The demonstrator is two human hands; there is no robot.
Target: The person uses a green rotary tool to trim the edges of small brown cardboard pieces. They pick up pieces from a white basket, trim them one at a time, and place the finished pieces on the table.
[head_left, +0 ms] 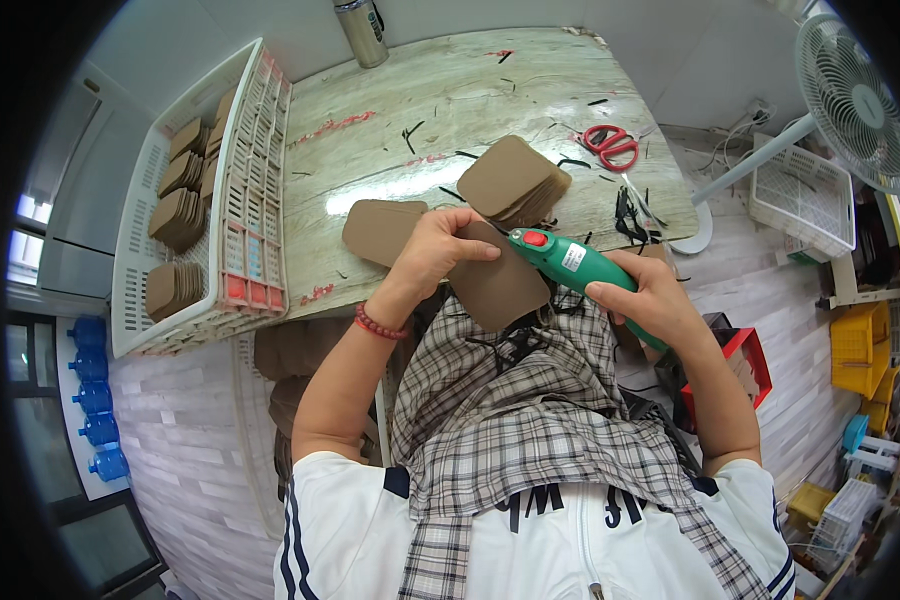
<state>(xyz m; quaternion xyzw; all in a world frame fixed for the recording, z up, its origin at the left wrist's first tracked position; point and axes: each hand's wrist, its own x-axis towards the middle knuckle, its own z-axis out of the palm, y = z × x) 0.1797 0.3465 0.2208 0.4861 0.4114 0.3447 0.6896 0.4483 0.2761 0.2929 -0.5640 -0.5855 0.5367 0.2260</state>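
Pinching a flat brown piece [500, 285] with round corners, the left hand [440, 245] has its thumb on the upper face and its fingers closed underneath – so the head view shows it, and so it would look to anyone standing by. Gripping near the upper end probably leaves the right-hand edge free for the green tool [595, 270]. The right hand [645, 295] is wrapped round that tool's body, thumb along the top, its fingers closed on it; the nose points at the piece's edge, though I cannot tell whether they touch. The piece is tilted above the lap, in front of the near edge of the surface [365, 95], likely to bring it close to the eyes and give both forearms room.

Just beyond the hands, a fanned stack [510, 178] of similar pieces lies within easy reach, and another brown bundle [378, 228] lies beside the left wrist. Red-handled scissors [611, 150] rest on the right, on the tool's side, perhaps for handiness, with black scraps [628, 215] near them. At the left stands a white crate [242, 215] holding more stacks [177, 220] – grouped, I suppose, to stay tidy.
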